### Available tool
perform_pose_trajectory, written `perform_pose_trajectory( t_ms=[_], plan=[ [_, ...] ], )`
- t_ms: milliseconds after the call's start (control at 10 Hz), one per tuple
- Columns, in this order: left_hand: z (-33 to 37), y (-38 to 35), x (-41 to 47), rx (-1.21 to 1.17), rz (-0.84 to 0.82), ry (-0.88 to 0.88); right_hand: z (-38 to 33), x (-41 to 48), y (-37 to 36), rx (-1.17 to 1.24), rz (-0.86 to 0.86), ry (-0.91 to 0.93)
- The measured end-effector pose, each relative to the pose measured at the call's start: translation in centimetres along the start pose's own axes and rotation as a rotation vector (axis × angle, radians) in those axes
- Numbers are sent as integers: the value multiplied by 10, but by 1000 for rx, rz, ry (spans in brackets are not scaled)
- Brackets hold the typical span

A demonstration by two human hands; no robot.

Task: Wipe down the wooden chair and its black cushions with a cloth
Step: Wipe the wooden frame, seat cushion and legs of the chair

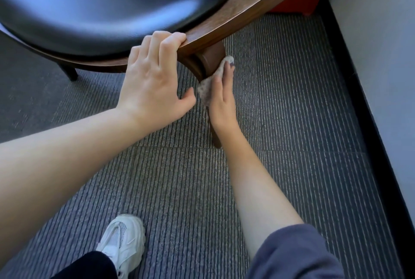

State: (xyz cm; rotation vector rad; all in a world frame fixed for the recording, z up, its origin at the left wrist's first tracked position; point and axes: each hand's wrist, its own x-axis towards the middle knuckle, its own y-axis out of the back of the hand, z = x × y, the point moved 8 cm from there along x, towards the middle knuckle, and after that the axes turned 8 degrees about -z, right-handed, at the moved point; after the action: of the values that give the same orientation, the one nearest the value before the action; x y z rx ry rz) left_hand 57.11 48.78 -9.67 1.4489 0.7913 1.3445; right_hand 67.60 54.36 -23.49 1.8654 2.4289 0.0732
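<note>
The left hand's (pixel 152 85) fingers (pixel 166 42) curl over the wooden seat rim (pixel 247 9), just above the chair leg (pixel 212 59). The right hand's (pixel 221 101) fingers (pixel 229 73) lie straight and together, pressing a speckled cloth (pixel 207 90) against that leg. The black cushion (pixel 101 9) sits above and left of the leg.

A bunched slate-blue fabric sleeve (pixel 298 254) sits at the frame's lower right, a white chunky mesh-panelled sneaker (pixel 122 242) and black trouser leg (pixel 89 265) show bottom left of centre, and the right hand (pixel 221 99) has dark-polished nails (pixel 231 63).
</note>
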Motion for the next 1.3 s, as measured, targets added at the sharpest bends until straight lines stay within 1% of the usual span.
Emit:
perform_pose_trajectory(
  t_ms=[200,300,400,500,600,700,800,900,1000,1100,1200,1300],
  plan=[
    [0,-1,0,-5,13,-3,-12,22,-3,-118,48,105],
    [0,0,0,-10,19,-7,-33,31,-3,-199,33,200],
    [0,-1,1,-12,19,-6,-34,34,-2,-218,8,245],
    [0,-1,0,-18,12,-4,5,26,4,-135,-3,91],
    [0,0,2,-14,24,4,56,8,2,-104,-25,-96],
    [3,2,6,-10,36,3,82,-9,-2,-59,-14,-209],
    [6,4,9,-15,43,-10,72,-9,-4,-26,25,-168],
    [10,4,9,-16,44,-15,76,-11,-2,-71,58,-80],
    [-4,-13,-3,-2,42,39,135,-16,-17,-104,-21,-202],
    [2,-11,-3,-17,35,25,175,-28,-15,-94,-51,-363],
    [2,-7,-1,-13,49,16,204,-33,-19,-145,-88,-490],
    [0,-2,0,4,60,9,222,-29,-17,-324,-105,-617]
  ],
)
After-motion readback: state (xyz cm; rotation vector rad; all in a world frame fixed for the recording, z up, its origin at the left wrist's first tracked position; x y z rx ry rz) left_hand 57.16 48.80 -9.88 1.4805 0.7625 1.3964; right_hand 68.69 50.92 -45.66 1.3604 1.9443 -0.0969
